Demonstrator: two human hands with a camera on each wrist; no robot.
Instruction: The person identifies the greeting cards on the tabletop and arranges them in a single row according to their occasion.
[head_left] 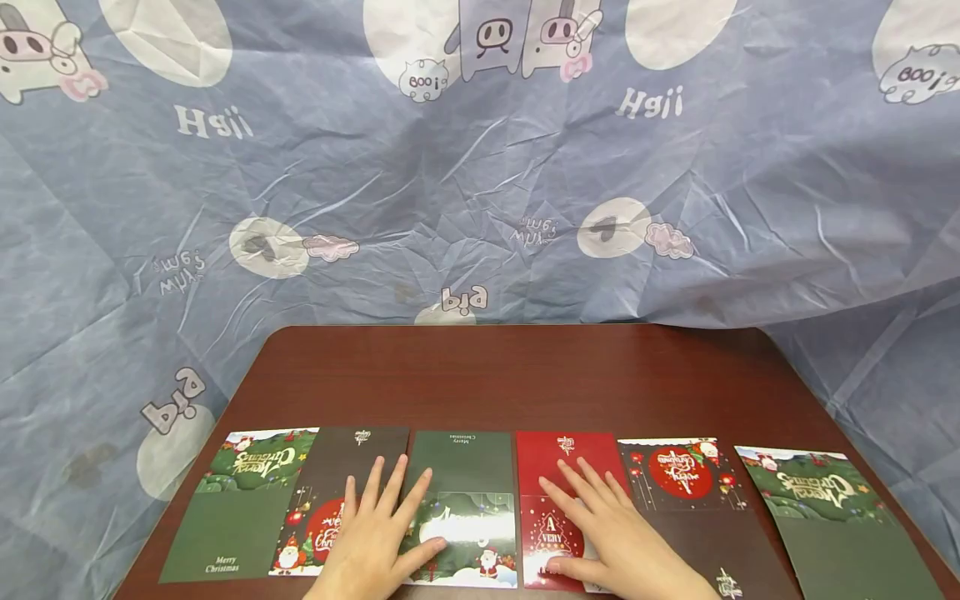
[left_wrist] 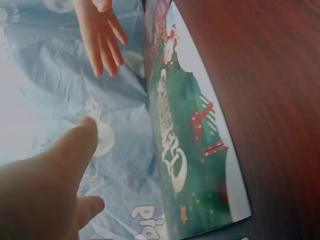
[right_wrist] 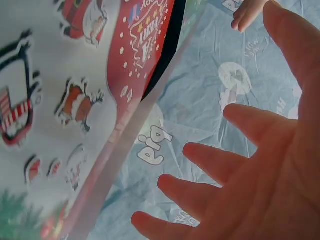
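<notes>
My left hand (head_left: 378, 537) is spread, fingers straight, over the neighbouring edges of a dark Christmas card (head_left: 358, 462) and a green card (head_left: 467, 462). Both lie unfolded on the table. Fingers of my right hand (head_left: 611, 529) are spread over a red card (head_left: 540, 462), also unfolded. Whether either hand touches the cards cannot be told. In the left wrist view, the green card's printed panel (left_wrist: 187, 130) stands out beside the thumb. A whitish panel (right_wrist: 47, 125) with a penguin and reindeer fills the left of the right wrist view.
Further cards lie in the same row: a green one (head_left: 232, 521) at far left, a dark one (head_left: 697, 529) right of the red card, and a green one (head_left: 847, 542) at far right. Behind the dark red wooden table (head_left: 517, 375) hangs a blue-grey printed cloth (head_left: 420, 183).
</notes>
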